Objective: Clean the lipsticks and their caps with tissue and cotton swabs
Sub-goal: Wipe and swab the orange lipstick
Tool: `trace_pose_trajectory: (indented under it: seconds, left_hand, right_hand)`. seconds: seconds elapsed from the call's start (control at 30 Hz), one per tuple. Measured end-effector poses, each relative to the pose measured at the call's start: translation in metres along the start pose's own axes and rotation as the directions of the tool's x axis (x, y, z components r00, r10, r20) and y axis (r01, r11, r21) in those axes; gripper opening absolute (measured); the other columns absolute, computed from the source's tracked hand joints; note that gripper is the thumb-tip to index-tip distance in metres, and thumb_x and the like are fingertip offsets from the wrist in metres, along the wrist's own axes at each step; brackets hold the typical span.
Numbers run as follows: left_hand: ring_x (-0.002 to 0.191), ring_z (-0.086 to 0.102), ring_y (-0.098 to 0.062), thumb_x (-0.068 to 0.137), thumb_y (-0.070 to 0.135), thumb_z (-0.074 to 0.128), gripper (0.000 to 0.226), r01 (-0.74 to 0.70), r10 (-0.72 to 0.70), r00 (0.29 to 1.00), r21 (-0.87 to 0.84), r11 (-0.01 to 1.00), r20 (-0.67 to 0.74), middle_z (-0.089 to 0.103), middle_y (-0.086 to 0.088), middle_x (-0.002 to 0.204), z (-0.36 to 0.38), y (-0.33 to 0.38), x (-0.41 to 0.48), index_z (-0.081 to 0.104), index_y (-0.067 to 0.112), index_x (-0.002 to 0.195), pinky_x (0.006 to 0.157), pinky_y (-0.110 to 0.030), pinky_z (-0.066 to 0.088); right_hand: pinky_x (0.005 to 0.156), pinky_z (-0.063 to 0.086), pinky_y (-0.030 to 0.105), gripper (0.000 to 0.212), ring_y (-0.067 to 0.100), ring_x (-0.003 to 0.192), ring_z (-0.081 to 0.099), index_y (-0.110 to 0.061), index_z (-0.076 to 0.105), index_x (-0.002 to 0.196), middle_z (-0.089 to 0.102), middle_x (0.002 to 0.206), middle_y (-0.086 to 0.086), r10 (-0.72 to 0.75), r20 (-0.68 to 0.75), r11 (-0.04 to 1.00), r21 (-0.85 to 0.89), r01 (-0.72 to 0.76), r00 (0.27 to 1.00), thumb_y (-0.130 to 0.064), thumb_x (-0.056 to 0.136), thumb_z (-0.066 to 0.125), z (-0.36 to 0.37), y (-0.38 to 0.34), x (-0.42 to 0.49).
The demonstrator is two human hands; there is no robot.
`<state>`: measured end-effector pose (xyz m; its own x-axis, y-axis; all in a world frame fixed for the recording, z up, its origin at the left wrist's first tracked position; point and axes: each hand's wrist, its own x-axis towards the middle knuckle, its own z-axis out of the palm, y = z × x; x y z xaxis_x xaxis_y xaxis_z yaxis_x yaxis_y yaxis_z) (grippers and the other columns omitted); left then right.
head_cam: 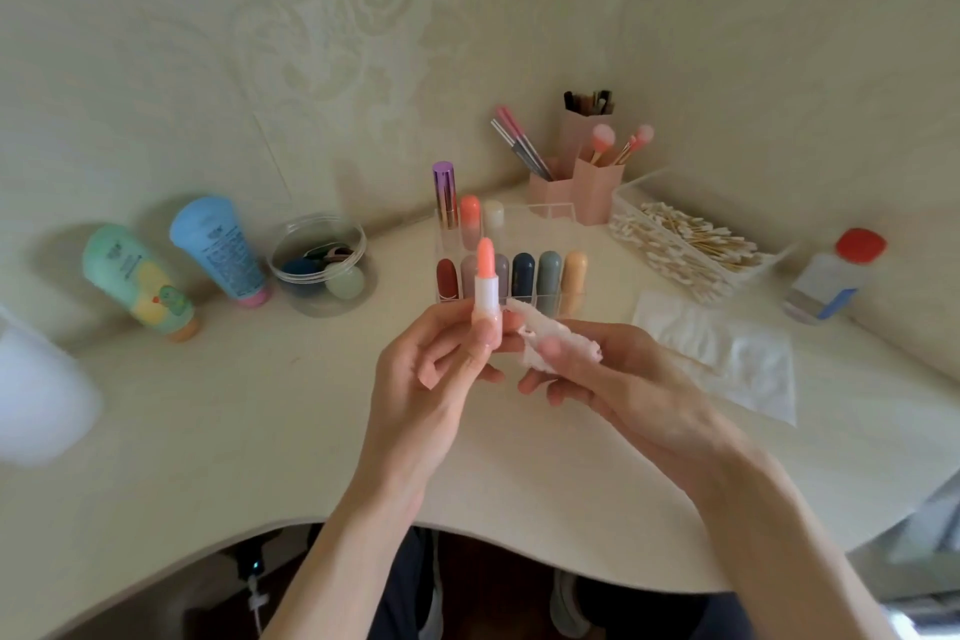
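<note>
Left hand (441, 369) pinched the uncapped lipstick (487, 296) upright above the tabletop (260, 421), its long axis vertical; right hand (597, 369), gripping crumpled tissue (545, 343), sat just right of the tube's base, tissue seemingly touching it.

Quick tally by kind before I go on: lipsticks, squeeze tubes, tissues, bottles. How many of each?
Lipsticks: 10 (1 in the left hand, 9 in the clear rack)
Squeeze tubes: 2
Tissues: 2 (1 in the right hand, 1 on the desk)
Bottles: 1
Total: 15
</note>
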<state>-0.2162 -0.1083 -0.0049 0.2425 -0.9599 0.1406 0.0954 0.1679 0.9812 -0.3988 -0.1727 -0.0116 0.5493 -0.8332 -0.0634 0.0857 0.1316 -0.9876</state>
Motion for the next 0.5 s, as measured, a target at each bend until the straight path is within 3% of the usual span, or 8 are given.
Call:
trace_pose_trajectory:
  seconds: [0.07, 0.2, 0.3, 0.4, 0.5]
  left_hand:
    - [0.098, 0.076, -0.024, 0.098, 0.024, 0.062, 0.026, -0.008, 0.008, 1.0, 0.009, 1.0, -0.006, 0.079, -0.005, 0.109, -0.001, -0.001, 0.0, 0.071, 0.005, 0.114, 0.078, -0.031, 0.059]
    - [0.097, 0.075, -0.02, 0.099, 0.023, 0.063, 0.022, -0.022, 0.022, 1.0, 0.04, 0.999, -0.011, 0.08, -0.004, 0.105, -0.003, -0.003, -0.002, 0.071, 0.008, 0.113, 0.074, -0.026, 0.056]
    - [0.09, 0.073, -0.021, 0.099, 0.021, 0.062, 0.022, -0.058, 0.059, 0.998, 0.021, 0.998, -0.009, 0.079, -0.007, 0.104, -0.004, 0.001, -0.004, 0.069, 0.004, 0.113, 0.068, -0.027, 0.053]
    - [0.085, 0.072, -0.027, 0.099, 0.019, 0.06, 0.025, -0.099, 0.099, 0.995, -0.016, 0.995, 0.014, 0.078, -0.011, 0.104, -0.004, 0.006, -0.007, 0.066, -0.001, 0.113, 0.068, -0.032, 0.054]
    - [0.096, 0.074, -0.028, 0.099, 0.019, 0.059, 0.027, -0.068, 0.069, 0.996, -0.021, 0.997, 0.064, 0.077, -0.011, 0.109, 0.0, 0.008, -0.009, 0.067, 0.0, 0.117, 0.081, -0.041, 0.062]
  right_hand:
    - [0.078, 0.056, 0.028, 0.031, 0.029, 0.098, 0.075, -0.006, 0.077, 0.12, 0.078, 0.112, 0.015, -0.021, -0.013, 1.0, 0.01, 0.021, 1.0, -0.026, 0.105, 0.059, 0.0, 0.004, 0.0]
    - [0.074, 0.054, 0.029, 0.033, 0.022, 0.092, 0.068, -0.001, 0.079, 0.106, 0.074, 0.102, 0.015, -0.05, -0.117, 0.997, 0.054, 0.056, 0.992, -0.028, 0.102, 0.06, -0.003, 0.01, 0.003]
    - [0.073, 0.046, 0.024, 0.025, 0.012, 0.082, 0.058, -0.003, 0.079, 0.099, 0.07, 0.093, 0.004, -0.188, -0.223, 0.974, -0.166, 0.152, 0.957, -0.022, 0.103, 0.064, -0.009, 0.014, 0.005]
    - [0.074, 0.048, 0.023, 0.017, 0.012, 0.085, 0.067, -0.01, 0.081, 0.1, 0.075, 0.099, 0.0, -0.338, -0.245, 0.904, -0.351, 0.242, 0.908, -0.023, 0.1, 0.07, -0.009, 0.016, 0.007]
    - [0.073, 0.051, 0.03, 0.015, 0.015, 0.085, 0.072, -0.014, 0.083, 0.096, 0.077, 0.096, 0.001, -0.391, -0.241, 0.87, -0.41, 0.272, 0.888, -0.025, 0.094, 0.073, -0.006, 0.016, 0.006]
